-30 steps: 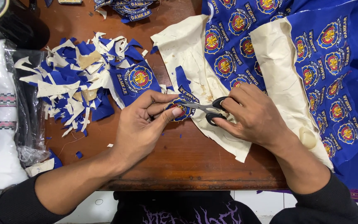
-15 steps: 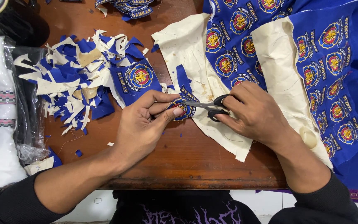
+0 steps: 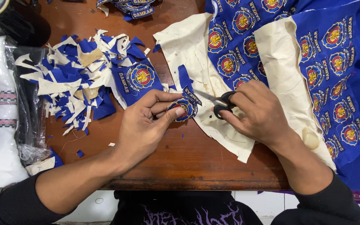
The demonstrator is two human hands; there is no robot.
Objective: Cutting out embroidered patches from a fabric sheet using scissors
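Fingers of the left hand (image 3: 144,125) pinch a round blue and gold embroidered patch (image 3: 184,107) near the middle of the wooden table (image 3: 180,162). The right hand (image 3: 258,112) grips black-handled scissors (image 3: 218,102), blades open at the patch's edge. Just beyond lies a cream-backed blue sheet of patches (image 3: 288,58), spread over the table's far right corner and right edge. A heap of blue and cream fabric scraps (image 3: 76,85) sits toward the left edge, beside a clear plastic bag (image 3: 23,108).

Scissor handles (image 3: 223,104) under right hand (image 3: 259,114)
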